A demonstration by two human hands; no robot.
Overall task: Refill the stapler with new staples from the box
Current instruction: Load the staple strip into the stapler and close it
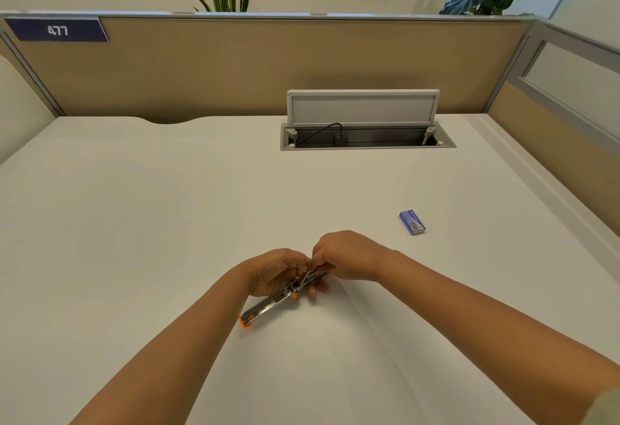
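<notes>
The stapler (268, 305) is metal with an orange end and lies opened out at a slant just above the white desk (167, 223). My left hand (275, 270) grips its middle from the left. My right hand (345, 255) pinches its far end, where a thin silver strip, probably staples, shows between my fingertips. The small blue staple box (412, 222) lies on the desk to the right, well apart from both hands.
A cable hatch (365, 137) with its lid raised is set into the desk at the back, with a black plug inside. Tan partition panels close off the back and right sides. Plants stand behind the partition.
</notes>
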